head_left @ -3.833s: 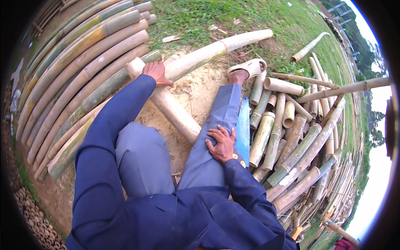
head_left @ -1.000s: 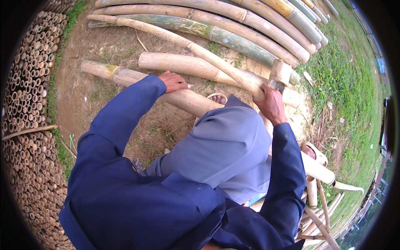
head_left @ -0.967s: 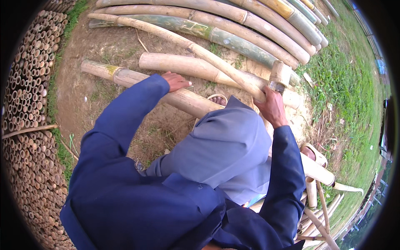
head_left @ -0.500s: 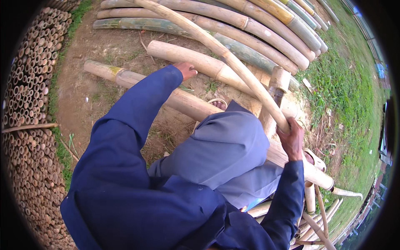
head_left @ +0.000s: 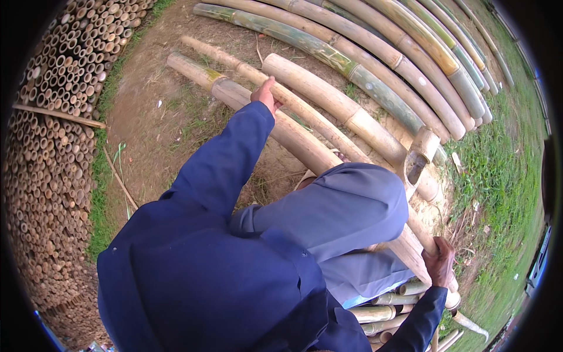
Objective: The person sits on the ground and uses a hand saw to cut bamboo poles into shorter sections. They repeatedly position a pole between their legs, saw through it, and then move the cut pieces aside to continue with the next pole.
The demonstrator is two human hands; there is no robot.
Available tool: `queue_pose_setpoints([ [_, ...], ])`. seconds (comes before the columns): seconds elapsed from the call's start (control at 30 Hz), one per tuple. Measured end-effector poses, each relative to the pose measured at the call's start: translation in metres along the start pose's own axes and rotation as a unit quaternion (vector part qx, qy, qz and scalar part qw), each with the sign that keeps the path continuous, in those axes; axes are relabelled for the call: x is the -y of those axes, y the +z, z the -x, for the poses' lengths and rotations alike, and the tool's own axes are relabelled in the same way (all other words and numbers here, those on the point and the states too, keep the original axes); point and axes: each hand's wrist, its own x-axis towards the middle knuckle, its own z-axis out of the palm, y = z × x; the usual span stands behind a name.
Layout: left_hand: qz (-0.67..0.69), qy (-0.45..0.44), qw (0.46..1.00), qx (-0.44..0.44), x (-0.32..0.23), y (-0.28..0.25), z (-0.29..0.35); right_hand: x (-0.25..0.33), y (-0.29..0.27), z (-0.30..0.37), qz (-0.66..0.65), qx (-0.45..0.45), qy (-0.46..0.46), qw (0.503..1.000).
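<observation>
A slender bamboo pole [head_left: 316, 120] lies slantwise across the view, its middle hidden by my raised knee. Round its upper part my left hand [head_left: 265, 95] is closed. My right hand [head_left: 440, 263] grips the lower end, beyond the knee at the right. Just beside the slender pole runs a thicker bamboo pole [head_left: 296, 141], passing beneath my leg. Another thick bamboo length [head_left: 319, 88] rests on the ground on the far side. Close to my knee stands a short, hollow bamboo piece [head_left: 420, 155] with a cut-out opening.
Several long bamboo poles [head_left: 375, 82] lie side by side at the back. A tall stack of cut bamboo ends [head_left: 53, 193] fills the left. Shorter bamboo pieces [head_left: 378, 314] lie below my right arm. Grass [head_left: 498, 176] borders the bare soil on the right.
The slender pole has swung down beside the thicker one, its far end now at the upper left. My left hand has taken hold of it; my right hand has moved down and right.
</observation>
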Motion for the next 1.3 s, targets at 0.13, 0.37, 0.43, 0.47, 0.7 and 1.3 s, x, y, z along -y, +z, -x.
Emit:
queue_pose_setpoints([
  [0.13, -0.011, 0.052, 0.995, -0.08, -0.005, -0.015, -0.01, 0.015, -0.004, -0.026, -0.007, -0.004, -0.064, 0.998],
  [0.37, -0.034, 0.054, 0.991, -0.121, -0.028, -0.046, -0.055, 0.042, 0.007, -0.061, -0.029, 0.026, -0.088, 0.995],
  [0.43, -0.024, 0.036, 0.991, -0.123, -0.031, -0.05, -0.061, 0.043, 0.008, -0.066, -0.027, 0.013, -0.103, 0.994],
  [0.47, -0.028, 0.038, 0.994, -0.098, -0.029, -0.051, -0.061, 0.043, 0.007, -0.068, -0.034, 0.009, -0.125, 0.992],
  [0.7, -0.053, 0.04, 0.997, -0.032, -0.015, -0.047, -0.034, 0.035, -0.005, -0.064, -0.002, -0.001, -0.13, 0.992],
  [1.3, -0.637, 0.442, 0.33, 0.539, -0.013, 0.003, 0.009, 0.023, 0.086, -0.012, -0.004, 0.015, 0.015, 1.0],
])
